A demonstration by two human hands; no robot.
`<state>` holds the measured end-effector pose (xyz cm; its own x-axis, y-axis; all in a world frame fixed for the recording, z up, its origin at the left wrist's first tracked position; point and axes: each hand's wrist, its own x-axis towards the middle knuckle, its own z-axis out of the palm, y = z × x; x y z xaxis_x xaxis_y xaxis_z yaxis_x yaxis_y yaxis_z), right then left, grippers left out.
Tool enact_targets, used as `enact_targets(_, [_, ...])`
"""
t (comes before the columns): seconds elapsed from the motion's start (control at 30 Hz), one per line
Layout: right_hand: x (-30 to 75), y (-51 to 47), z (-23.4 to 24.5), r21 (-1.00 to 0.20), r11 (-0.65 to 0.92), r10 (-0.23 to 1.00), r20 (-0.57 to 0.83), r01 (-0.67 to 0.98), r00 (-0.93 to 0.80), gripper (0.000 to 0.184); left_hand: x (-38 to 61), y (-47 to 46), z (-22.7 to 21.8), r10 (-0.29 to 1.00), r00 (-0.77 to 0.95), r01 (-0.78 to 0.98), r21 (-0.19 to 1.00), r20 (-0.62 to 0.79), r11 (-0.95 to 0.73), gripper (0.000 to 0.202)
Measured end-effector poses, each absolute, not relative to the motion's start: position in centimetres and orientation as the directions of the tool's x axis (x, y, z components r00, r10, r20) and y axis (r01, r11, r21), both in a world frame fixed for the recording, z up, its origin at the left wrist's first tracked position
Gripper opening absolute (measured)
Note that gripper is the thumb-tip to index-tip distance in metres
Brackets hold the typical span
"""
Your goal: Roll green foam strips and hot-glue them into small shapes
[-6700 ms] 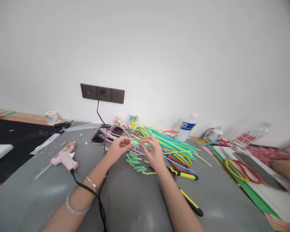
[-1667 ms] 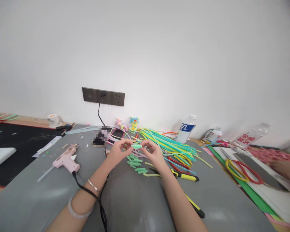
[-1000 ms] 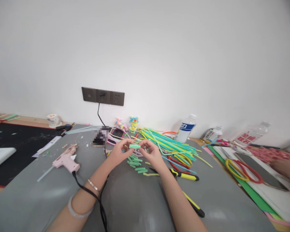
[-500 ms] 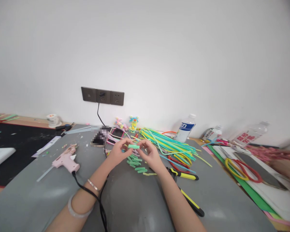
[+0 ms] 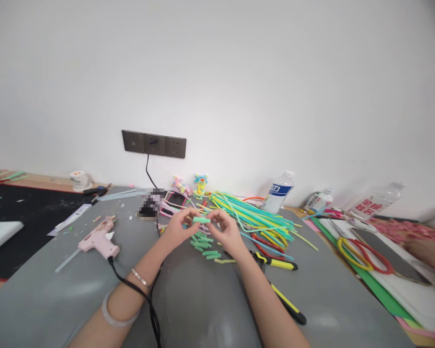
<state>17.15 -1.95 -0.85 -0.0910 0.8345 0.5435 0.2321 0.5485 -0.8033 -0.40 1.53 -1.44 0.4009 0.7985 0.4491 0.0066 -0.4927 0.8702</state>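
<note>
Both hands were raised just above the middle of the grey counter (image 5: 210, 309), toward its far edge. The left hand (image 5: 176, 229) and the right hand (image 5: 227, 231) each had their fingers closed on one end of a short green fuzzy piece (image 5: 200, 220), holding it level between them. Beneath it, more green pieces (image 5: 204, 244) lay scattered on the counter. A bundle of long coloured stems (image 5: 257, 217) lay beside the right hand, and a pink glue gun (image 5: 98, 241) rested near the left edge.

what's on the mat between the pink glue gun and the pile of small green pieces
In the head view, only the glue gun's black cord and the left forearm cross between the pink glue gun and the small green pieces.
</note>
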Motion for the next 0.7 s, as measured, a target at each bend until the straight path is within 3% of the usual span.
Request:
enact_targets(0.4, [17.21, -1.67, -1.28, -0.845, 0.501, 0.865, 0.495, 0.186, -0.078, 0.005, -0.46, 1.68, -1.63, 0.797, 0.413, 0.018, 0.871, 0.441, -0.492, 0.012])
enact_targets(0.7, [17.54, -1.43, -1.34, -0.962, 0.209, 0.972, 0.224, -0.177, -0.074, 0.026, -0.38, 1.57, -1.59, 0.809, 0.421, -0.018, 0.896, 0.41, -0.444, 0.027])
